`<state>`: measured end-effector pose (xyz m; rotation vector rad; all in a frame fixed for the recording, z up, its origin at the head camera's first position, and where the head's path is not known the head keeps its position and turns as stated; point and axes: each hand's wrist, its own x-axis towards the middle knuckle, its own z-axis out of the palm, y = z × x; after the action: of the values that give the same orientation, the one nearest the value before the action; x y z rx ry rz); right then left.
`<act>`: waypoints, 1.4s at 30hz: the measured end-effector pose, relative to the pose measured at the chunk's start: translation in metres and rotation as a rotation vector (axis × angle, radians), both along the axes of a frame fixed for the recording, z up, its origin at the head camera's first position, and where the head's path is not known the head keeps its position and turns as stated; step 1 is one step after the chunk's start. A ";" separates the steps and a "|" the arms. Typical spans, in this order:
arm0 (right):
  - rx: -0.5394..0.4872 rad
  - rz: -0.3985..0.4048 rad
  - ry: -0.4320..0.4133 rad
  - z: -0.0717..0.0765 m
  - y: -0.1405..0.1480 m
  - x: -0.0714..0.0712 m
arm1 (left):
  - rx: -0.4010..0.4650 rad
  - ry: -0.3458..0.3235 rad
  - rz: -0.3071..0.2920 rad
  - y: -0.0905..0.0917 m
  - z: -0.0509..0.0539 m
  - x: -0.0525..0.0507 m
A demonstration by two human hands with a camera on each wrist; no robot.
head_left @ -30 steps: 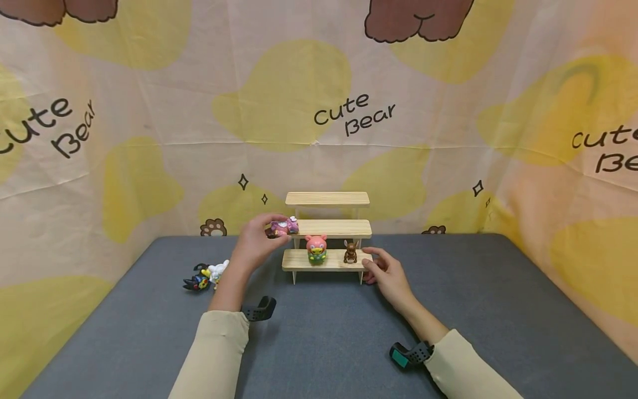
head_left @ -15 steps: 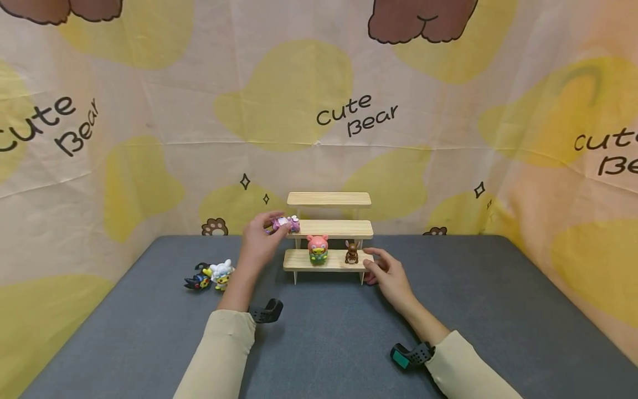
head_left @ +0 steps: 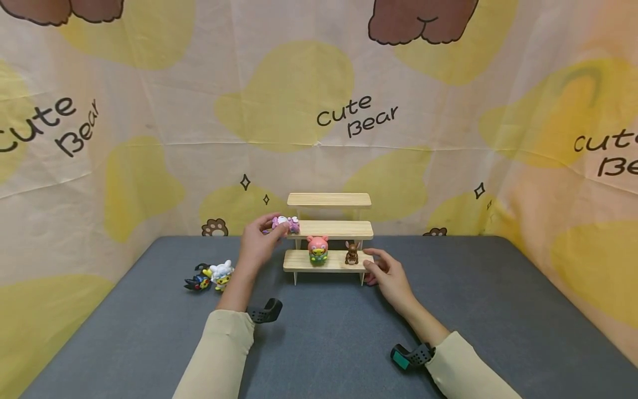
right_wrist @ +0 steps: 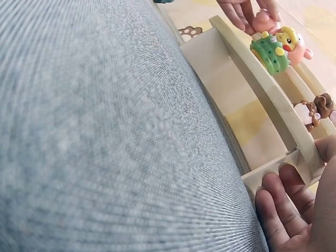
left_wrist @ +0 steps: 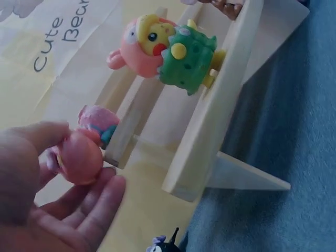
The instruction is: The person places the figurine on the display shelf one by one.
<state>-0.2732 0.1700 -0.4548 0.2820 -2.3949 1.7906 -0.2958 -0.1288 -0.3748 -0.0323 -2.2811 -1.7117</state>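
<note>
The left hand (head_left: pixel 257 242) pinches a pink-and-purple figurine (head_left: pixel 291 224) at the left end of the middle shelf of a wooden three-step stand (head_left: pixel 329 199). In the left wrist view its thumb and fingers are curled round the pink figurine (left_wrist: pixel 81 157), beside the shelf's end. The right hand (head_left: pixel 391 277) grips the right end of the lowest shelf; in the right wrist view its fingers (right_wrist: pixel 286 202) lie against the stand's side. A pink-headed figurine in green (head_left: pixel 318 250) and a small brown figurine (head_left: pixel 351 253) stand upright on the lowest shelf.
On the grey tabletop (head_left: pixel 319 338), left of the left forearm, a black figurine (head_left: pixel 198 280) lies against a white-and-yellow one (head_left: pixel 221 274). A printed cloth (head_left: pixel 279 100) hangs behind and at both sides of the table.
The left hand has moved slightly right with the pink-and-purple figurine, which has turned a little in its fingers. More of the white figurine shows. The right hand stays on the stand.
</note>
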 end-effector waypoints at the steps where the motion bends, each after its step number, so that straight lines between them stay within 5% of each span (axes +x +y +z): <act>1: 0.000 -0.001 0.000 0.000 0.000 0.000 | 0.002 -0.008 -0.018 0.000 0.000 0.000; 5: -0.001 0.002 0.007 -0.001 0.001 0.000 | 0.031 -0.035 -0.045 0.001 0.002 0.000; 10: -0.003 0.004 0.010 -0.001 0.002 -0.001 | 0.103 -0.017 0.009 0.002 0.003 0.001; 24: -0.001 -0.010 -0.002 0.001 0.000 0.000 | 0.039 0.108 0.044 0.003 0.004 0.001; 34: -0.004 -0.006 0.002 0.000 0.001 -0.001 | -0.017 0.148 -0.063 0.005 0.006 0.003; 42: -0.004 -0.002 0.007 -0.001 0.001 -0.002 | -0.159 0.211 -0.090 0.008 0.009 0.007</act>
<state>-0.2749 0.1712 -0.4562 0.2845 -2.3858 1.7902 -0.2892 -0.1207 -0.3657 -0.3375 -2.2807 -1.4847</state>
